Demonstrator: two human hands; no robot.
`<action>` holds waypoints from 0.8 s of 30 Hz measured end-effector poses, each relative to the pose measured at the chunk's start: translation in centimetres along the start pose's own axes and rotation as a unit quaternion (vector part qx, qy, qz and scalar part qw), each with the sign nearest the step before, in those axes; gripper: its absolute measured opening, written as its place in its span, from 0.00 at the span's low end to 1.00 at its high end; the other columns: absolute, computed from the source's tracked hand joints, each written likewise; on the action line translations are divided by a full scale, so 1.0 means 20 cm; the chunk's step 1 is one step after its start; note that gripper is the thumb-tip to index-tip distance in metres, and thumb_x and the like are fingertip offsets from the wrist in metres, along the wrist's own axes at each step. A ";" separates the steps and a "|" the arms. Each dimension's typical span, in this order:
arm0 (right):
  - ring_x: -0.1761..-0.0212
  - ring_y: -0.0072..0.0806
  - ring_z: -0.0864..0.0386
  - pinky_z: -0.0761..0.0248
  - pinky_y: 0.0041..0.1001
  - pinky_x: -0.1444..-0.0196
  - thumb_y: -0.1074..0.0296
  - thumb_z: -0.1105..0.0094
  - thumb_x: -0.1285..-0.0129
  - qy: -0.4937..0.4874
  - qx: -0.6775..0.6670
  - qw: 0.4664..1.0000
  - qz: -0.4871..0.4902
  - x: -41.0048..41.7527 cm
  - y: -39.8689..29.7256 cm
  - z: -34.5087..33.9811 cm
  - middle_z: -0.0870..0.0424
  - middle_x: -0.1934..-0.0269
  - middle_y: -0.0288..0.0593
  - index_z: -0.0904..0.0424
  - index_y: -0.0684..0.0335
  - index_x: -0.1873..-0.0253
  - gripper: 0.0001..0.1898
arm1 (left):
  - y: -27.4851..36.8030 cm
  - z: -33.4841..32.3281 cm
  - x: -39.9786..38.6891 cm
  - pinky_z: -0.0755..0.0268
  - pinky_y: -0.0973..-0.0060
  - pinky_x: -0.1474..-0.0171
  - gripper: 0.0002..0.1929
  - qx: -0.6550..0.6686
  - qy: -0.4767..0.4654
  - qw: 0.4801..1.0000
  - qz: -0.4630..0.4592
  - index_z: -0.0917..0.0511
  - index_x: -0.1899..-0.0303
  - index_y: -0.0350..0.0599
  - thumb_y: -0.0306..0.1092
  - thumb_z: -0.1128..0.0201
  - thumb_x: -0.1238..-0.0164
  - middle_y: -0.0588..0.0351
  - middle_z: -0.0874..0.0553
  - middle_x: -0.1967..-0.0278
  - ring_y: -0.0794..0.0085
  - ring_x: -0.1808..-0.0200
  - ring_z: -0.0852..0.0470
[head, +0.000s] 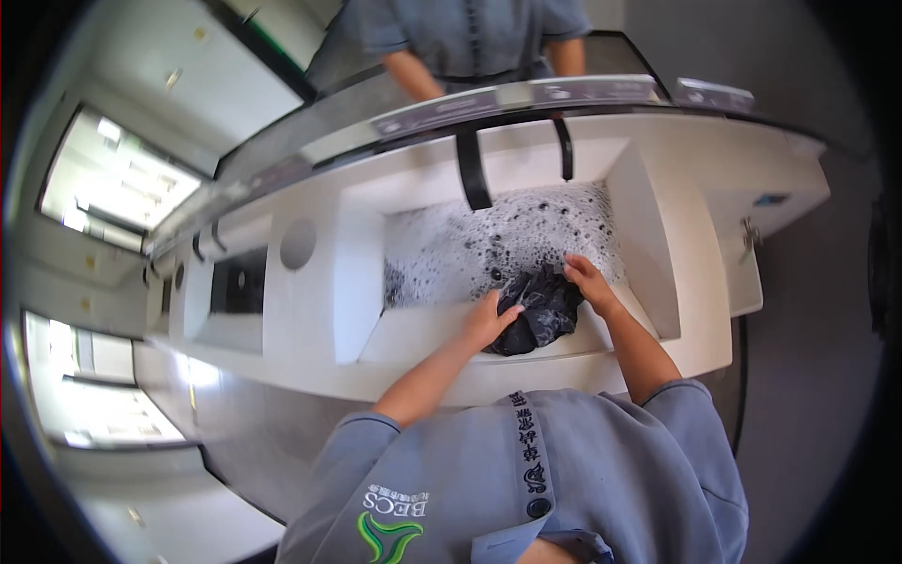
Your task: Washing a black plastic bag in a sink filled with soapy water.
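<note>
A crumpled, wet dark cloth point(539, 310) with suds on it is bunched at the near edge of a white rectangular sink point(645, 240). My left hand point(492, 321) grips its left side, thumb lying over the top. On the opposite side, my right hand point(590, 280) holds the upper right edge, fingers curled. Foamy water point(451, 243) with many bubbles covers the basin floor beyond the cloth. The cloth's underside and the fingertips behind it are hidden.
Over the sink reach a broad black spout point(473, 169) and a thinner black spout point(566, 149). A round opening point(298, 244) sits in the counter to the left, before another basin point(239, 282). A mirror behind reflects a grey-blue shirt point(472, 39). Metal fitting point(751, 233) at right.
</note>
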State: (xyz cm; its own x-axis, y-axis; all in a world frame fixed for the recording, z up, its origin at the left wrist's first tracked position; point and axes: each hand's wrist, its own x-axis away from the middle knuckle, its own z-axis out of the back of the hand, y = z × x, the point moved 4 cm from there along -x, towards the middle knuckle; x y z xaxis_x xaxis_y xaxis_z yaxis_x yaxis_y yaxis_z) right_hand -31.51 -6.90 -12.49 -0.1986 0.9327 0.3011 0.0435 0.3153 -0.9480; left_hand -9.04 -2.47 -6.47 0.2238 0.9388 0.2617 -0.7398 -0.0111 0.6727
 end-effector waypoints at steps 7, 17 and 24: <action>0.45 0.30 0.31 0.39 0.27 0.44 0.48 0.38 0.46 -0.083 0.040 0.985 -0.143 0.12 -0.16 -0.23 0.28 0.47 0.47 0.37 0.65 0.39 0.35 | -0.04 0.02 0.16 0.32 0.72 0.48 0.27 0.447 -0.131 0.880 0.097 0.30 0.46 0.39 0.38 0.32 0.47 0.54 0.21 0.53 0.70 0.52 0.23; 0.56 0.31 0.23 0.27 0.28 0.54 0.73 0.46 0.43 -0.062 -0.318 0.942 -0.093 -0.15 -0.40 -0.53 0.23 0.56 0.43 0.35 0.61 0.45 0.20 | -0.01 0.41 -0.04 0.29 0.61 0.47 0.22 0.685 -0.035 0.698 0.204 0.31 0.47 0.34 0.35 0.39 0.41 0.45 0.22 0.52 0.59 0.52 0.22; 0.56 0.30 0.24 0.30 0.27 0.50 0.80 0.49 0.51 0.004 -0.305 0.952 -0.023 -0.39 -0.51 -0.28 0.24 0.55 0.41 0.36 0.60 0.42 0.27 | -0.05 0.33 -0.32 0.30 0.65 0.46 0.21 0.682 -0.044 0.692 0.234 0.30 0.48 0.38 0.42 0.43 0.37 0.50 0.23 0.51 0.63 0.51 0.23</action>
State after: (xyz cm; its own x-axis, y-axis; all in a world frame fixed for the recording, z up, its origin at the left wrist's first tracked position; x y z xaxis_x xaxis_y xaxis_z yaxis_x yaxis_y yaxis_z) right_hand -24.83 -16.46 -4.64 -0.2076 0.9155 0.3446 0.5961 0.3977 -0.6975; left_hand -5.63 -10.74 -4.29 0.2442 0.6982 0.6730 0.5282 -0.6778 0.5115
